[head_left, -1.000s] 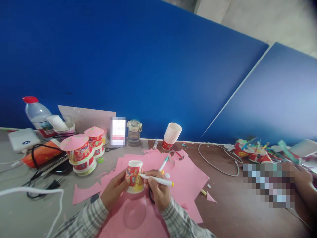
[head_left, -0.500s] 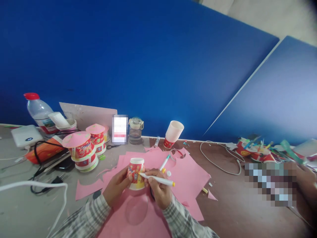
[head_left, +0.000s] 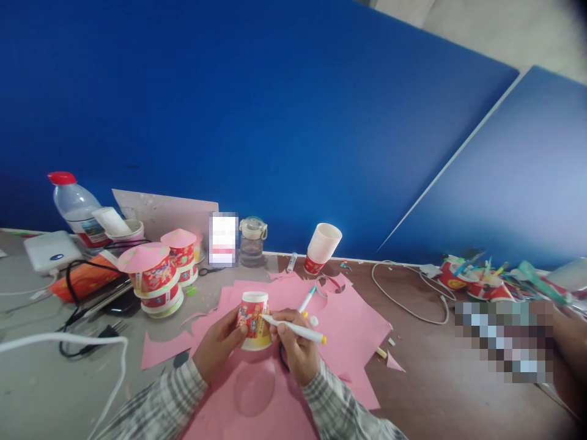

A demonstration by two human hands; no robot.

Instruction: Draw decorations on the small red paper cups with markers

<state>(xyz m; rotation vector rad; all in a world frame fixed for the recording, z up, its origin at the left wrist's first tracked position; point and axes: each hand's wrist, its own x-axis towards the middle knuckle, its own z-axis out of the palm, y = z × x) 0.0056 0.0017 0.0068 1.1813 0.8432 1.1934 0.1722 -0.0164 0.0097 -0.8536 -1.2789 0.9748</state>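
Observation:
A red printed paper cup (head_left: 252,319) with a yellow lower part is held upright by my left hand (head_left: 221,342), its fingers wrapped round the left side. My right hand (head_left: 297,349) closes on a white marker with a yellow end (head_left: 302,332). The marker's tip points at the cup's printed side; whether it touches I cannot tell. Beneath both hands lie overlapping sheets of pink paper (head_left: 348,330), with a round outline visible in front of the cup. A second white marker (head_left: 307,298) with a teal end rests on the paper behind my right hand.
Cup models with pink cone roofs (head_left: 149,278) stand on the left, near a plastic bottle (head_left: 80,211), power bank (head_left: 52,250) and cables. Stacked white cups (head_left: 323,244) and a water bottle (head_left: 252,242) stand by the blue partition (head_left: 275,122). Another person's hand (head_left: 568,324) is far right.
The marker tip has shifted slightly along the cup's printed side, and the marker's angle differs a little. My left hand keeps its hold on the cup. The whole view has drifted slightly.

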